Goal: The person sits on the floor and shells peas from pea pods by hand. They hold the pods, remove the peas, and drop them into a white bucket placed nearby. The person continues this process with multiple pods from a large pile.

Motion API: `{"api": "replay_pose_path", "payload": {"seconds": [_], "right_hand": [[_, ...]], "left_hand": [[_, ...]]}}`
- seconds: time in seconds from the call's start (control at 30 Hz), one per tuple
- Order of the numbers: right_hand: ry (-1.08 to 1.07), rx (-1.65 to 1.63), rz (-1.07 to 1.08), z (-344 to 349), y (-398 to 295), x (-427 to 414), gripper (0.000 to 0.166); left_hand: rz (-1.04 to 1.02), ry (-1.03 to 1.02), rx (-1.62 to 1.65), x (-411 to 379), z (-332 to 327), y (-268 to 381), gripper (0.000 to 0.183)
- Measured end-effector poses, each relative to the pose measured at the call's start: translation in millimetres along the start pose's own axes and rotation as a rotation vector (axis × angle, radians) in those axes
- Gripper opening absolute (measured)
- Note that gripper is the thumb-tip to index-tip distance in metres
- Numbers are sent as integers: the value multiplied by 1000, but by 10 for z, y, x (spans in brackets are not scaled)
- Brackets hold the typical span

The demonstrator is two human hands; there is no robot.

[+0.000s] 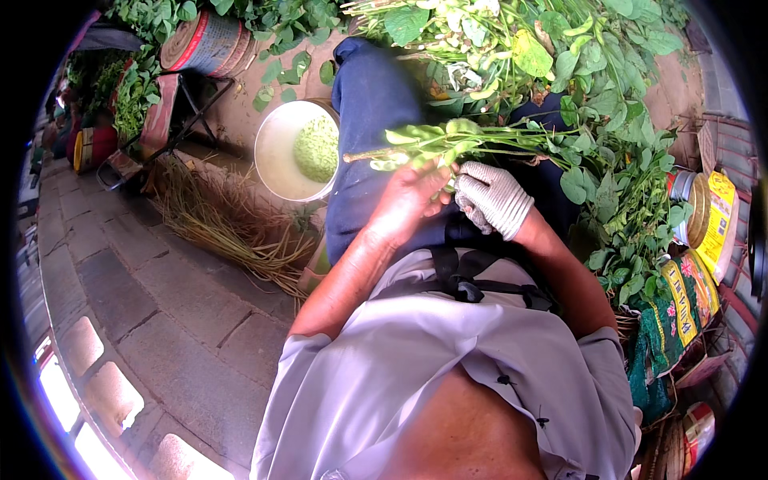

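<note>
A cut soybean stalk (pixel 432 144) with plump green pods lies across the front of my lap, its leafy end to the right. My bare left hand (pixel 411 195) is just under it, fingers bent around green pods at its lower side. My right hand (pixel 495 198), in a pale knitted glove with dark-stained fingers, is curled against the same pods, its fingertips meeting those of the left. What lies inside the curled fingers is mostly hidden. Beside my left knee, a white bucket (pixel 279 153) contains light green shelled beans (pixel 318 150).
A large heap of soybean plants (pixel 510 48) lies ahead and down my right side. To the left are a folding stool (pixel 186 114), a round drum-like container (pixel 207 45) and dry stalks (pixel 222 222) on paving. Printed sacks (pixel 678 312) lie at right.
</note>
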State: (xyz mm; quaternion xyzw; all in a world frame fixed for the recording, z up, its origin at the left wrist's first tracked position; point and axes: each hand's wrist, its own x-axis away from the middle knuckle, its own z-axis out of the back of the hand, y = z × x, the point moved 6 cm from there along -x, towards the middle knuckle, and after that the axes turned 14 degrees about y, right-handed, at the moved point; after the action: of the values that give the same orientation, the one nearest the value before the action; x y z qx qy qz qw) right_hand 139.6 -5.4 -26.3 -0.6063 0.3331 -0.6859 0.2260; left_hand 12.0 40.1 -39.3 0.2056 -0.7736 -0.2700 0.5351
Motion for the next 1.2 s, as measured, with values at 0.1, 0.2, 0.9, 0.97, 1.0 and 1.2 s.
{"api": "replay_pose_path", "payload": {"seconds": [0.1, 0.2, 0.9, 0.97, 1.0, 1.2], "right_hand": [[209, 422, 546, 45, -200, 28, 15], [356, 547, 735, 71, -396, 185, 15], [411, 471, 831, 141, -498, 148, 16], [496, 465, 813, 204, -487, 145, 16], [509, 442, 818, 230, -493, 138, 23], [474, 87, 439, 370, -401, 37, 30]], "left_hand": [[47, 38, 50, 11, -27, 41, 19], [63, -18, 117, -19, 0, -12, 20], [82, -83, 250, 3, -24, 83, 28], [71, -130, 259, 9, -26, 88, 32], [64, -153, 264, 14, -29, 94, 34], [190, -258, 330, 116, -51, 74, 41]]}}
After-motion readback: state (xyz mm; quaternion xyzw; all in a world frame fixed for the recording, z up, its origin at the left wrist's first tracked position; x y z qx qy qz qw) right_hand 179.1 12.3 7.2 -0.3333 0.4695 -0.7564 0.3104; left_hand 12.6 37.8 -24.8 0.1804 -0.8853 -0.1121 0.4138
